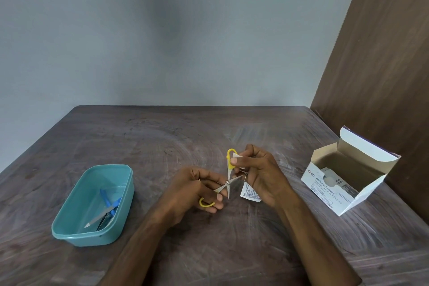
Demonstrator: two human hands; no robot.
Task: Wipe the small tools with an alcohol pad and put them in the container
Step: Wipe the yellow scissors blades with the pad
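Observation:
Small scissors with yellow handles (228, 181) are held spread open above the table, blades crossed. My left hand (195, 189) grips the lower yellow loop and one blade. My right hand (260, 175) pinches a white alcohol pad (236, 158) against the upper yellow handle. A torn pad wrapper (249, 194) lies under my right hand. The teal container (69, 232) sits at the left and holds a blue-handled tool (109, 202) and a metal tool (103, 217).
An open white box of alcohol swabs (348, 174) stands at the right, near a brown wooden panel (383, 65). The dark wooden table (139, 141) ends at a grey wall behind.

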